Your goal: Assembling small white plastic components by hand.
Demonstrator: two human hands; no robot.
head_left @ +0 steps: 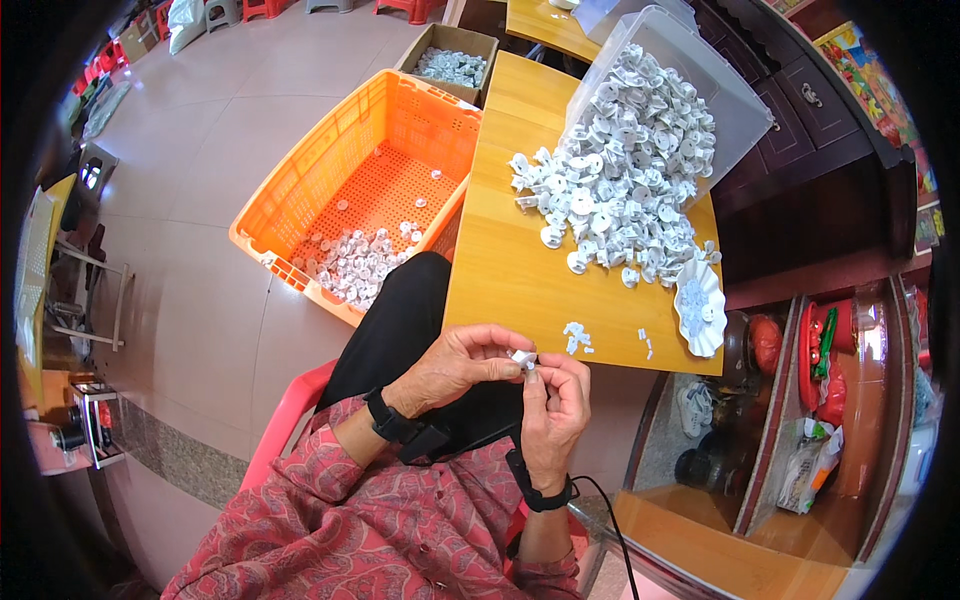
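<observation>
Just off the near edge of the wooden table (490,230), my left hand (462,362) and my right hand (555,405) meet fingertip to fingertip. Both pinch one small white plastic part (522,357), partly covered by the fingers. A heap of similar white plastic parts (640,170) spills from a tipped clear plastic bin (740,130) onto the table. Beside the heap, a white scalloped dish (706,340) holds tiny translucent pieces (693,300). A few tiny white pieces (575,337) lie near the table's front edge.
To the left of the table, an orange plastic crate (300,190) holds many white parts (360,262). A cardboard box (480,95) of greyish pieces sits behind it. Open shelves (780,420) with bags and jars stand at right. A black cable (615,520) runs from my right wrist.
</observation>
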